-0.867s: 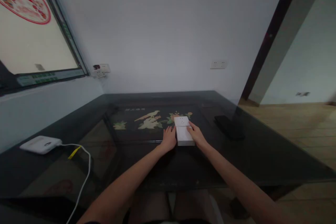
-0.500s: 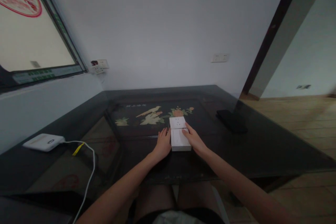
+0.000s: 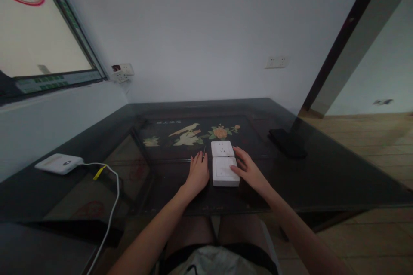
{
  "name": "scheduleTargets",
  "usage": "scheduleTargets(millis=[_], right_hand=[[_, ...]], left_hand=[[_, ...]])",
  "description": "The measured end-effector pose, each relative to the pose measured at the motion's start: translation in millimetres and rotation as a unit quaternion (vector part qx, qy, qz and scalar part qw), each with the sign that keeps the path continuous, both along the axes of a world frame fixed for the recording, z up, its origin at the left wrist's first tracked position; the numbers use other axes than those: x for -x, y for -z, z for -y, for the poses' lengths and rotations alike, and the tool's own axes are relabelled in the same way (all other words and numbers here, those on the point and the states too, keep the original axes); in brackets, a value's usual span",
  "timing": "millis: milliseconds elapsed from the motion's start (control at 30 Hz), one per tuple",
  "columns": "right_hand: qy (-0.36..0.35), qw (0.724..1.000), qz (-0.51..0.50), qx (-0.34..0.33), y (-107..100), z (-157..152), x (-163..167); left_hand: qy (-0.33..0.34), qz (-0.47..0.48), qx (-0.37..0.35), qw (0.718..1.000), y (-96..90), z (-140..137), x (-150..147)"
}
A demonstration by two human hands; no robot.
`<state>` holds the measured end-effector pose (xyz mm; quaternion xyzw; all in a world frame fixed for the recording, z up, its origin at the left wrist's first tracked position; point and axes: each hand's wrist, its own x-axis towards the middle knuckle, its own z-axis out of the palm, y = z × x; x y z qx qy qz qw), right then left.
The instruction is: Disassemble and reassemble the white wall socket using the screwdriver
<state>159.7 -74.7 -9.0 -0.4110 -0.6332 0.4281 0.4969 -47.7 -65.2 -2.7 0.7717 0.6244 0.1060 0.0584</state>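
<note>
On the dark table before me a white wall socket plate [image 3: 222, 148] lies just beyond a thicker white box-like piece [image 3: 222, 172] with a smooth top. The two sit end to end. My left hand [image 3: 199, 172] is on the table to their left, slightly apart from them. A thin dark rod [image 3: 204, 153] sticks out from its fingers; what kind of tool it is does not show clearly. At the right side is my right hand [image 3: 251, 172], its thumb on the box-like piece's top edge and its fingers spread beside the socket plate.
A white rounded device [image 3: 60, 163] rests at the left of the table, with a white cable [image 3: 116, 193] bearing a yellow tag. A flat black object [image 3: 287, 142] lies to the right. Wall sockets [image 3: 276, 62] are behind the table [image 3: 322, 180].
My left hand has drawn slightly left, away from the white pieces, with the thin rod moving along. My right hand's fingers have spread more. The camera view has shifted a little.
</note>
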Motion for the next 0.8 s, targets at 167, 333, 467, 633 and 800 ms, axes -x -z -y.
scheduleTargets(millis=[167,333,467,633,800], right_hand=[[-0.061,0.994,0.086,-0.035,-17.7,14.3,-17.0],[-0.07,0.987,0.132,-0.064,-16.7,15.9,-18.3],[-0.063,0.987,0.128,-0.073,-13.6,15.5,-17.6],[-0.062,0.99,0.115,-0.06,-16.8,17.0,-17.2],[-0.069,0.994,0.075,-0.044,-19.6,18.0,-13.1]], left_hand=[[0.01,0.049,-0.047,0.998,-3.6,-3.0,11.7],[0.075,0.191,-0.076,0.976,-20.0,19.6,18.0],[0.113,0.206,-0.029,0.972,-22.0,37.4,14.8],[0.122,0.19,-0.009,0.974,-13.1,38.0,10.8],[0.114,0.205,-0.012,0.972,-9.5,37.3,11.6]])
